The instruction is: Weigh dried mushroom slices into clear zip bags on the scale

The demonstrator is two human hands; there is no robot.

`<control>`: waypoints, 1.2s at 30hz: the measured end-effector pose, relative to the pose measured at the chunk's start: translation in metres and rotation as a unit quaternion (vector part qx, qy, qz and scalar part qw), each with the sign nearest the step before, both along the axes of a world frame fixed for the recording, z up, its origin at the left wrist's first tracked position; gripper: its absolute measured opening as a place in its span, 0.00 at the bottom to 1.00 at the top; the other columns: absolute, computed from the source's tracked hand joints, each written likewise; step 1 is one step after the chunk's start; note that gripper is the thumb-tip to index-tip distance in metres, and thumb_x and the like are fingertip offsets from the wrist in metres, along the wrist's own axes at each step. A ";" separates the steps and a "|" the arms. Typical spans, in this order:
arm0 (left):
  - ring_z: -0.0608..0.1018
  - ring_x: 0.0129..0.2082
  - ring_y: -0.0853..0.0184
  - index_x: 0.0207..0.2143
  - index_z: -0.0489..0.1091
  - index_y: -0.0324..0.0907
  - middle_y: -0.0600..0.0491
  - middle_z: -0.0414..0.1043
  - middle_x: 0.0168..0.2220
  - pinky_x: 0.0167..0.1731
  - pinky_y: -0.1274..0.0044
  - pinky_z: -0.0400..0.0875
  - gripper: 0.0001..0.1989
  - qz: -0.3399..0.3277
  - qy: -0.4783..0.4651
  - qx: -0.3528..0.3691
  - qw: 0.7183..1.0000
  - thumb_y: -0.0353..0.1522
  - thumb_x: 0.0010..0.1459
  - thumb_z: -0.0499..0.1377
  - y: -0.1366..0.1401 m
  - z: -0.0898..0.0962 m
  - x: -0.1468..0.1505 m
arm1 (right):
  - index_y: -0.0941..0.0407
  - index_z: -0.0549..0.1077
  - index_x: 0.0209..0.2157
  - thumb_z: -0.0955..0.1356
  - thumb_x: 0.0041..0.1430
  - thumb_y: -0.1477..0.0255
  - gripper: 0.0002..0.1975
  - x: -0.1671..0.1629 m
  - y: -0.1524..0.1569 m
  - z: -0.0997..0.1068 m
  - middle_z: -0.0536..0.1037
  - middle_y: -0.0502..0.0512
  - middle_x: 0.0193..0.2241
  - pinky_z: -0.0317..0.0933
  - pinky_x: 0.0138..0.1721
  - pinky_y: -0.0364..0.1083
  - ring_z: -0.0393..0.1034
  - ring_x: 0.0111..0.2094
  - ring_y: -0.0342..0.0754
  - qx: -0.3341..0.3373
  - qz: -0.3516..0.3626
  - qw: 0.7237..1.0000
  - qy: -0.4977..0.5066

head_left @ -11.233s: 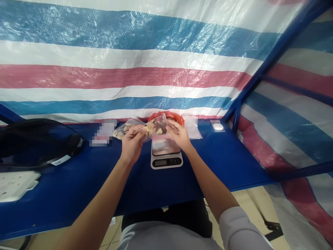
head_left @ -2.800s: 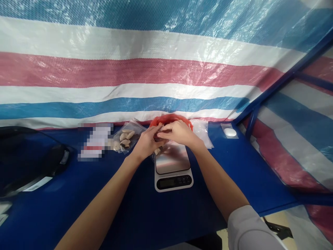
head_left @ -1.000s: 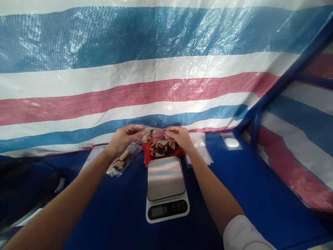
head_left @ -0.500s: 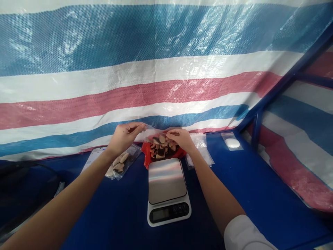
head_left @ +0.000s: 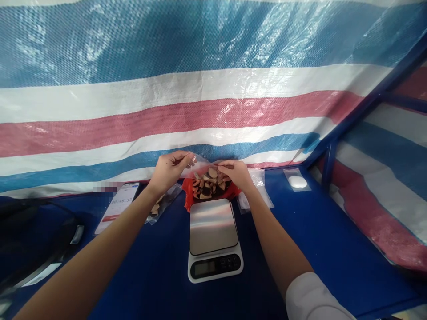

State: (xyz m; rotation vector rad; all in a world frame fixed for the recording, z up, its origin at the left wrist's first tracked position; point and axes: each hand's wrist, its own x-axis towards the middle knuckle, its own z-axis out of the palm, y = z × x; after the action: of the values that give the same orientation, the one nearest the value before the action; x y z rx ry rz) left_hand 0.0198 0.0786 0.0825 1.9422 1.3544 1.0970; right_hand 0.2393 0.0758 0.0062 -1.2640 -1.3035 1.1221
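Observation:
A clear plastic bag (head_left: 201,163) is stretched between my two hands above a red plastic bag (head_left: 188,195). My left hand (head_left: 171,170) pinches its left end with thumb and fingers. At the other end, my right hand (head_left: 237,174) has its fingertips closed on the edge. Brown-and-cream dried slices (head_left: 211,186) fill the red bag, which lies open just behind a kitchen scale (head_left: 213,229). Nothing lies on the scale's metal plate. Partly behind my left forearm is another clear bag (head_left: 167,201) with pale pieces in it.
A phone (head_left: 116,206) showing a timer lies at the left, near a black bag-like item (head_left: 36,235). Flat clear bags (head_left: 258,191) lie right of the red bag. Farther right is a white oval object (head_left: 296,182) on clear plastic. Striped sheeting (head_left: 200,111) hangs behind the blue table (head_left: 320,235).
Both hands have shifted slightly right, the left one also up a little, and the clear bag shows more between them. More of the phone has come into sight.

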 end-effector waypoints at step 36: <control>0.81 0.31 0.64 0.33 0.79 0.44 0.51 0.81 0.31 0.35 0.76 0.77 0.14 0.027 -0.022 -0.020 0.999 0.44 0.53 0.64 0.002 -0.022 -0.020 | 0.54 0.82 0.31 0.70 0.55 0.66 0.09 0.003 0.006 -0.019 0.83 0.53 0.30 0.74 0.38 0.50 0.78 0.33 0.52 0.042 -0.023 0.997 -0.064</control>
State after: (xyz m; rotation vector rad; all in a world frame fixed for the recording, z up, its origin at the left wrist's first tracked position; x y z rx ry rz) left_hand 0.0000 0.0802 0.0604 1.8523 1.4025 1.1218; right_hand 0.2425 0.0823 -0.0127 -1.3155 -1.3953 0.9578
